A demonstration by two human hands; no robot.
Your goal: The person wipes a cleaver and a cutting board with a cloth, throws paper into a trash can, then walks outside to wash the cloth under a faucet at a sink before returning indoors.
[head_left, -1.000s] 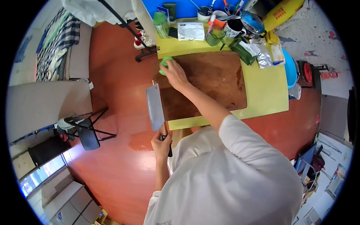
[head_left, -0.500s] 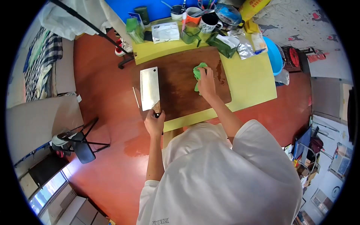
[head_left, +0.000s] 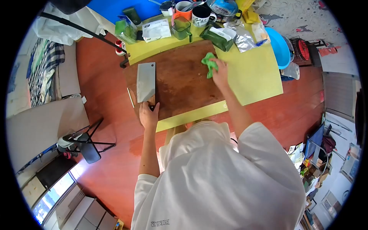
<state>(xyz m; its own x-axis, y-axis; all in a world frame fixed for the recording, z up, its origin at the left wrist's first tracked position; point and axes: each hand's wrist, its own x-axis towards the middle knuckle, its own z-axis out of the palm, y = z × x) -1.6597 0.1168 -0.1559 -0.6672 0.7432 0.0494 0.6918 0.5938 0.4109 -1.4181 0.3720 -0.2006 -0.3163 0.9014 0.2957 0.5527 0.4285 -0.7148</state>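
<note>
A large brown cutting board (head_left: 176,88) lies on the yellow tabletop, with damp-looking dark patches and small specks on its surface. On its left part a cleaver (head_left: 146,81) points away from me, its wide blade appearing to lie flat on the board. My left hand (head_left: 147,115) is closed at the wooden handle near the front edge; the fingers are partly hidden. Toward the board's right side, my right hand (head_left: 219,74) grips a crumpled green cloth (head_left: 209,64) that touches the wood.
Along the table's back stand a green measuring jug (head_left: 181,28), an orange mug (head_left: 183,10), a black-and-white mug (head_left: 202,17), a white packet (head_left: 156,30) and a green pack (head_left: 218,37). A blue basin (head_left: 278,48) is beyond the right edge. A folding chair (head_left: 89,147) stands on the left.
The green cloth has moved with my right hand toward the board's far right. The cleaver, with my left hand at it, has barely moved on the board. The whole view has shifted slightly.
</note>
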